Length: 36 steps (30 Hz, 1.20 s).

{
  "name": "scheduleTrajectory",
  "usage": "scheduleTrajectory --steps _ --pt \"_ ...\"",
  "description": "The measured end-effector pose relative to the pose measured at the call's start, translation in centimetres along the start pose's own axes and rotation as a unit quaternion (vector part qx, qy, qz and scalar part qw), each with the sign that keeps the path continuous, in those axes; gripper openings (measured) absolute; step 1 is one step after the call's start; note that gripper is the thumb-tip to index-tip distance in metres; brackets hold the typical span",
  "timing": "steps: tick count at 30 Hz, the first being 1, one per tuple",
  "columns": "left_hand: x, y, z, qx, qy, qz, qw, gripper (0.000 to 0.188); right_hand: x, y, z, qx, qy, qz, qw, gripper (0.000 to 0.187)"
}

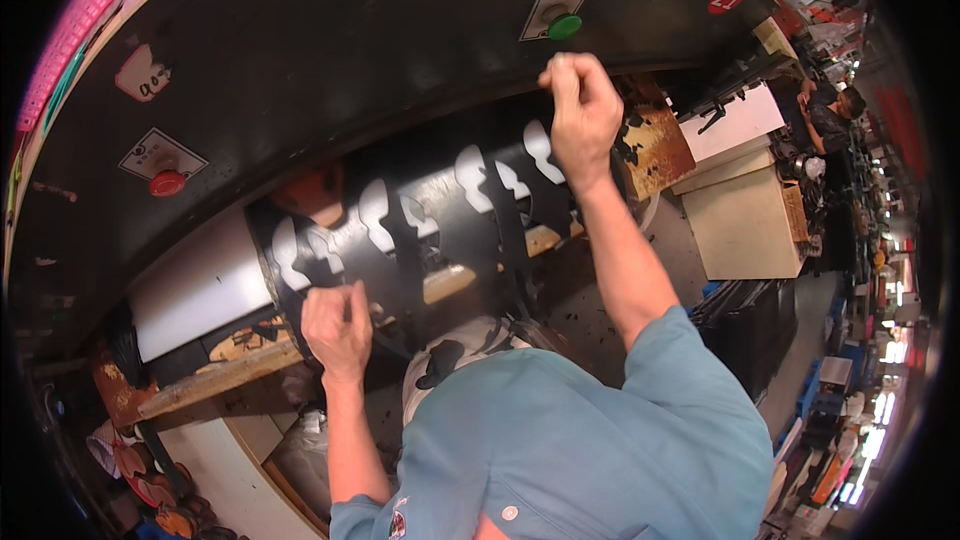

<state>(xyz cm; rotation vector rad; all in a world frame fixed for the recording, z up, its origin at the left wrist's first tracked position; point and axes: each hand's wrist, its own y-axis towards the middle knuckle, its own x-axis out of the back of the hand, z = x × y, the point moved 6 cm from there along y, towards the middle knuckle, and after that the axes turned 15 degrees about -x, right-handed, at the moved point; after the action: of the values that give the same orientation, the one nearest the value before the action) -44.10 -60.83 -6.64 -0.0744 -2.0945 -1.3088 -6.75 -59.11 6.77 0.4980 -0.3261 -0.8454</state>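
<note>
Both fists clenched on a black sheet (440, 230) punched with shoe-sole-shaped holes: left hand (338, 328) at its lower corner near the wooden bench edge (215, 377), right hand (580, 110) at its top end under the black machine (330, 50). Probably lifting the cut sheet clear; calling next for an even pull.

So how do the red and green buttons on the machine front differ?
The green button sits high on the right, just above the right hand. The red button sits lower on the left, well clear of the left hand. Both are round and mounted on pale plates on the black panel.
</note>
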Motion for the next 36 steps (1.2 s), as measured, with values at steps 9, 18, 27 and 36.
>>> scheduleTrajectory --steps 9,18,27,36 --pt "-0.5 0.4 1.3 0.038 0.011 0.013 0.999 0.018 2.2 -7.2 -6.9 -0.138 -0.082 0.130 0.978 0.019" --pt "-0.5 0.9 1.5 0.045 -0.006 0.028 0.999 0.019 -0.8 -12.1 -6.6 0.126 -0.241 0.208 0.939 0.020" --pt "-1.2 0.6 0.6 0.018 0.020 0.029 0.999 0.021 -0.5 -12.0 -8.0 0.052 -0.261 0.242 0.933 0.019" --pt "-1.1 0.9 -0.6 0.083 0.024 0.014 0.996 0.026 1.6 -11.7 -10.0 -0.051 -0.231 0.258 0.937 0.017"
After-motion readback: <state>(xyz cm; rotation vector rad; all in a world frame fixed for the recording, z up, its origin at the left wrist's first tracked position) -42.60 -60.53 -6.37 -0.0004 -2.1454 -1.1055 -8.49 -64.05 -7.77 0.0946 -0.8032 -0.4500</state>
